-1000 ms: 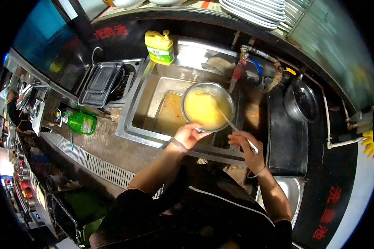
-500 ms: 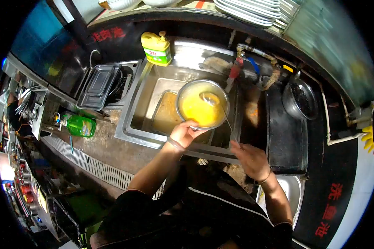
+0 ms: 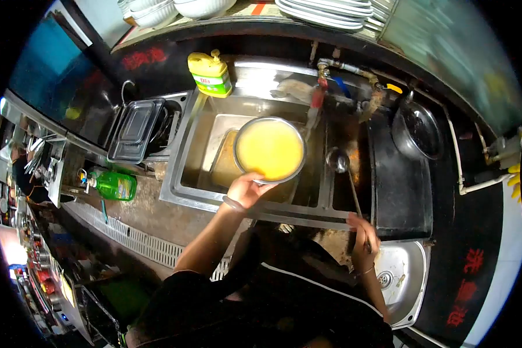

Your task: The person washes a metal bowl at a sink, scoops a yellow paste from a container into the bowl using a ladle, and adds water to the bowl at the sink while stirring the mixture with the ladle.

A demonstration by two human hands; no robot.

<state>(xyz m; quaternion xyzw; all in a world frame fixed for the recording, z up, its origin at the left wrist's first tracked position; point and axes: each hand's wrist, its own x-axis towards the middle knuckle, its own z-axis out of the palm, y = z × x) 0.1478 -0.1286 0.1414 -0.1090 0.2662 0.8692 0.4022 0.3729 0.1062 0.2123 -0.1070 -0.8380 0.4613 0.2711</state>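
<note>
My left hand (image 3: 247,190) grips the near rim of a round metal bowl (image 3: 238,152), which is over the sink basin (image 3: 187,168). Yellow liquid (image 3: 271,149) fills much of the bowl. In my right hand (image 3: 363,239) is the long handle of a ladle (image 3: 337,160). The ladle's round head is to the right of the bowl, apart from it, above the dark section beside the basin. What lies under the bowl is partly hidden; the edge of a tray shows at its left.
A yellow jug (image 3: 210,75) stands behind the sink, near a faucet pipe (image 3: 354,68). Lidded metal trays (image 3: 136,129) and a green bottle (image 3: 115,185) are at left. A dark pan (image 3: 416,132) and a small sink (image 3: 401,278) are at right. Stacked plates (image 3: 325,13) occupy the shelf.
The ladle has come out of the bowl and moved right with my right hand, which is also lower. My left hand still holds the bowl, now slightly further left in view.
</note>
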